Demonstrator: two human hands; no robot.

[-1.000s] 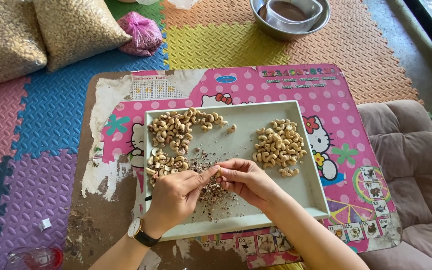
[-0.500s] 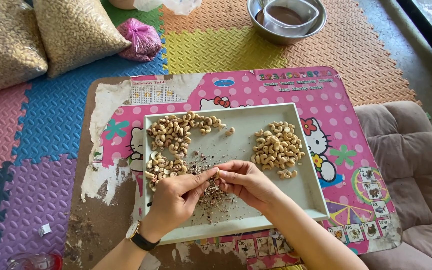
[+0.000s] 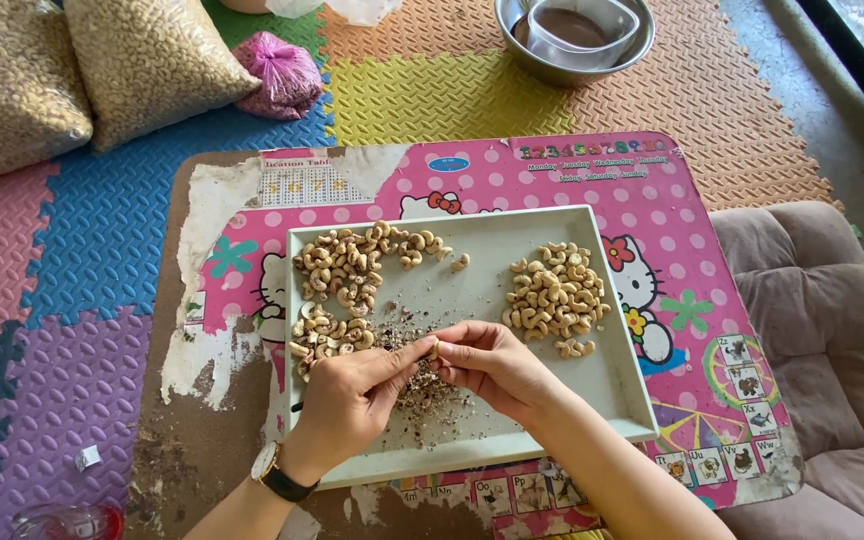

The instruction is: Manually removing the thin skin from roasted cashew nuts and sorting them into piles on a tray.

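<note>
- We see our left hand (image 3: 352, 395) and right hand (image 3: 492, 362) meeting over the tray (image 3: 612, 390), fingertips of both pinched shut on one cashew (image 3: 434, 349).
- The tray sits on a low pink desk (image 3: 672, 200), its cover peeling at the left, on bright foam floor mats (image 3: 102, 230).
- The cashew is pale and curved, above a scatter of brown skins (image 3: 422, 390).
- Cashew piles lie left (image 3: 342, 265) and right (image 3: 555, 290); bags (image 3: 147, 60) and a steel bowl (image 3: 574, 35) stand beyond.
</note>
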